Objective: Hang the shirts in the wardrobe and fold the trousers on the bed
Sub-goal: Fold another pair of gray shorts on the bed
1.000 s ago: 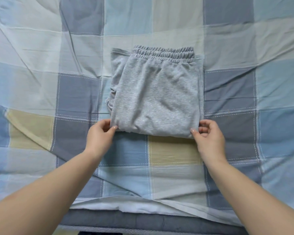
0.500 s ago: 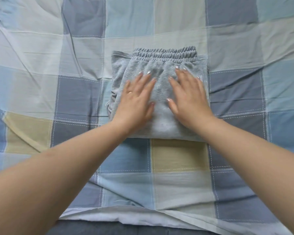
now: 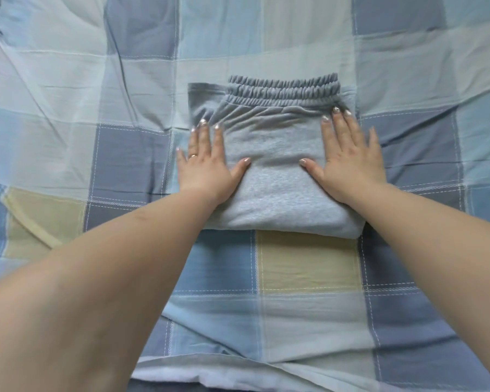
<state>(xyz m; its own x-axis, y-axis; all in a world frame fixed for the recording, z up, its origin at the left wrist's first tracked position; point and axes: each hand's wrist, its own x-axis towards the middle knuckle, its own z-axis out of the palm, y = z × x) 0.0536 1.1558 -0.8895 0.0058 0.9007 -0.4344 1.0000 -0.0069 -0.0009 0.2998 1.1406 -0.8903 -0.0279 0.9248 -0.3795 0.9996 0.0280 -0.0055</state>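
Grey trousers lay folded in a neat bundle in the middle of a checked bed, waistband farthest away. The left hand and right hand pressed flat on its sides, fingers straight and spread.

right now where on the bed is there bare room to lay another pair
Bare quilt lies left of the folded grey trousers, and right of them and beyond the waistband. Nearer you, both forearms crowd it; left hand and right hand press the trousers.
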